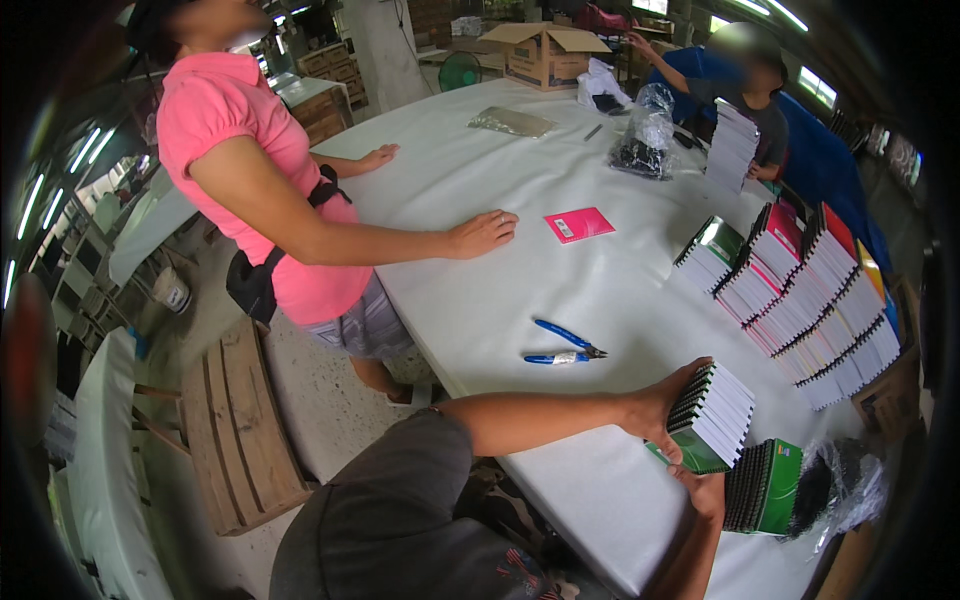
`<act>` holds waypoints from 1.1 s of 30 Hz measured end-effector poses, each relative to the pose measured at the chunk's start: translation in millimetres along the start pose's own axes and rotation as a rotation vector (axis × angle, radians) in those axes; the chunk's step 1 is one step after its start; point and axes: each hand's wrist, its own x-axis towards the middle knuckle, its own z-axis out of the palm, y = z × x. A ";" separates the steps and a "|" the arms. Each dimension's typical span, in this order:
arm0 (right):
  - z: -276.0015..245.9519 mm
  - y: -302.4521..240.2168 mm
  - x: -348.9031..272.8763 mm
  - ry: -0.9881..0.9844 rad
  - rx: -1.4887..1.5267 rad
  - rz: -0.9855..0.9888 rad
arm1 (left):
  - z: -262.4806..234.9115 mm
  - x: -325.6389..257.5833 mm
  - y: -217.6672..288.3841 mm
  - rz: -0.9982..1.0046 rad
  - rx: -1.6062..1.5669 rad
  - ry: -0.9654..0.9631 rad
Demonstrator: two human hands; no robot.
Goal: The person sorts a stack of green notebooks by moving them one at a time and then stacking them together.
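Observation:
My left hand (pixel 660 405) is wrapped round the far and left sides of a stack of spiral notebooks (pixel 718 415) with black coils and green covers. My right hand (pixel 704 492) grips the near end of the same stack, at the right of the white table (pixel 480 330). Beside the right hand stands another stack of green spiral notebooks (pixel 768 488), coils facing left. To the left of my hands lie blue-handled cutters (pixel 565 345) with spread handles. Whether the held stack touches the table is hard to see.
Tall rows of spiral notebooks (pixel 800 290) stand at the right. A plastic bag of black coils (pixel 835 490) sits at the near right. A pink notebook (pixel 580 225) lies near a co-worker's hand (pixel 485 234). Another person holds a paper stack (pixel 733 145). A cardboard box (pixel 545 58) stands far back.

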 end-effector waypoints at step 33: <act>-1.4 3.2 15.1 -0.005 -0.071 -0.075 | -6.7 2.8 0.0 -0.250 0.299 -0.212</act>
